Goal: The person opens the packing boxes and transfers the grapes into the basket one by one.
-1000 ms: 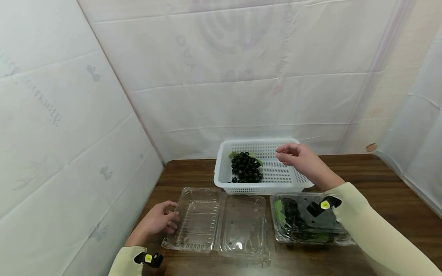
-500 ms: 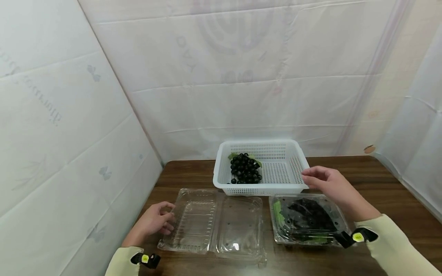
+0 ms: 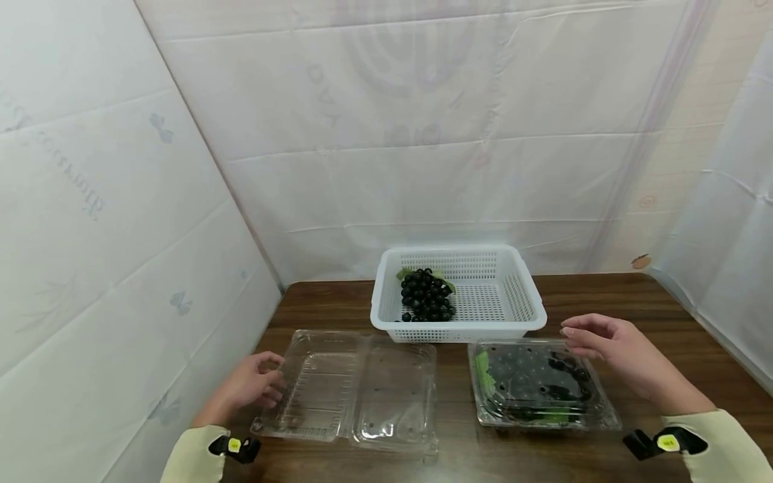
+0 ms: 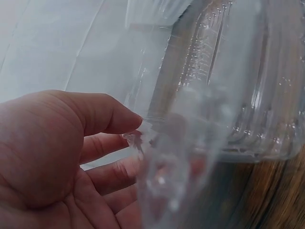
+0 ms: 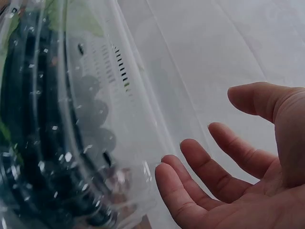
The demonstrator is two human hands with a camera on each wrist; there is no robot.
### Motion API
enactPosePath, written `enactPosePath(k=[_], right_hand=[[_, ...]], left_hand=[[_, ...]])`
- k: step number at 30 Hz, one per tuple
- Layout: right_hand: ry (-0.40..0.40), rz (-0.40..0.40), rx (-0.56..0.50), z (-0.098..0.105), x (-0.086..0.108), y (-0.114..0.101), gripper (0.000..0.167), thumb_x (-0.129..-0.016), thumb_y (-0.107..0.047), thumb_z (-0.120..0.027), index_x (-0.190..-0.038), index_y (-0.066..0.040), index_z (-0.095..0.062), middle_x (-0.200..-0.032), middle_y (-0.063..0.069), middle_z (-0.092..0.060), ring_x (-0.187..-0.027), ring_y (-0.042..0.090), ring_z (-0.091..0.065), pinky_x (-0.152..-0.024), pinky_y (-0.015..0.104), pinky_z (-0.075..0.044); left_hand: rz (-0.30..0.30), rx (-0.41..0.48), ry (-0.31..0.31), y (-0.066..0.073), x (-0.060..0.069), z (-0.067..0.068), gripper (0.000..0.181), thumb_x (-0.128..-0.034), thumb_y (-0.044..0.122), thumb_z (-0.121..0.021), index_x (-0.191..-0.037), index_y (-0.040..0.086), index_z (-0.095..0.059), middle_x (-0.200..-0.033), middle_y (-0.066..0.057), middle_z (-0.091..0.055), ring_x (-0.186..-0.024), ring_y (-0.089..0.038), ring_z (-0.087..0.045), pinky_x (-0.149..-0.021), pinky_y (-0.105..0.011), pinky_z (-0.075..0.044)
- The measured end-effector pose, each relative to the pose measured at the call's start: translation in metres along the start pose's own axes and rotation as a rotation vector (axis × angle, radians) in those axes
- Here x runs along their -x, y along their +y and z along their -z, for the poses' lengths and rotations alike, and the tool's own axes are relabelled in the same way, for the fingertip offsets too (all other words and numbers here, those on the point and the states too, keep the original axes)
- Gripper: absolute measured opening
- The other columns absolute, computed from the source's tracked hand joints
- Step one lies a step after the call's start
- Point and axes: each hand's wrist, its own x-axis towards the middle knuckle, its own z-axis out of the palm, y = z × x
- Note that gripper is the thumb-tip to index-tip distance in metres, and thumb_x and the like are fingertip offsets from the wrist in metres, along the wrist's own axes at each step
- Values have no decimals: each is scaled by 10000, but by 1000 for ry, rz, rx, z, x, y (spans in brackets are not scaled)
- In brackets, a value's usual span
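Note:
An empty clear clamshell box [image 3: 392, 396] lies unfolded at the front left of the table. My left hand [image 3: 253, 382] pinches its left edge; in the left wrist view the thumb and fingers of that hand [image 4: 71, 148] are at the rim of the clear plastic [image 4: 228, 95]. To the right stands a closed clear box [image 3: 531, 386] with dark grapes and green leaves inside. Beside its right end hovers my right hand [image 3: 622, 352], fingers loosely bent. The right wrist view shows this hand [image 5: 238, 167] holding nothing, next to the filled box [image 5: 52, 114].
A white perforated basket [image 3: 455, 327] stands at the back of the table [image 3: 326, 295], with a bunch of dark grapes [image 3: 425, 295] and green leaves in its left half. White sheeting [image 3: 423, 181] rises behind the table and along its left and right sides.
My right hand has moved from over the basket to the right and nearer, beside the closed box. The left hand and the unfolded box have shifted left together.

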Motion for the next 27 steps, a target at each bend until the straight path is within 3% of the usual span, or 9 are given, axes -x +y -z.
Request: enactPosePath(k=[4,11,15,19,23,27], right_hand=[[-11,-7,-37,4,2,9,545,-1064,-392,-548,-1423,18,-531,-1356,185,-651,-1056,41,-704,-873,264,-602],[-4,-10,-76,4,2,15,530,-1062,-366,-562,-1403,38,-539,-1288,135,-696,-1038,72,-721,-861,258,-607],[2,-9,-109,5,3,18,525,-1063,-355,-562,-1403,45,-536,-1234,41,-729,-1032,90,-731,-854,249,-605],[19,-10,-138,7,4,23,504,-1063,-338,-567,-1384,50,-550,-1180,-43,-740,-1019,80,-732,-849,242,-606],[36,-28,-154,7,4,27,508,-1055,-343,-581,-1375,50,-558,-1163,-70,-734,-1007,64,-726,-852,252,-611],[48,-55,-137,7,5,32,533,-1049,-362,-587,-1384,50,-553,-1187,-51,-728,-994,47,-722,-849,249,-608]], left_hand=[[12,-24,-10,1,0,6,349,-1027,51,-526,-1340,-98,-497,-953,-194,-737,-734,-302,-729,-629,-435,-632],[36,-59,1,6,3,10,372,-1018,72,-559,-1339,-99,-479,-993,-201,-714,-724,-277,-713,-623,-424,-623],[0,-221,58,18,6,8,440,-1021,157,-594,-1359,-96,-469,-1027,-219,-684,-753,-228,-675,-631,-398,-580],[-51,-426,145,37,10,0,518,-1013,247,-620,-1394,-73,-475,-1167,-249,-655,-935,-315,-671,-760,-471,-558],[-121,-482,229,58,17,-14,518,-1000,233,-636,-1403,-57,-491,-1266,-280,-617,-1127,-421,-620,-884,-563,-528],[-194,-480,276,78,23,-33,459,-984,199,-664,-1372,-22,-556,-1208,-232,-651,-1056,-378,-637,-837,-535,-538]])
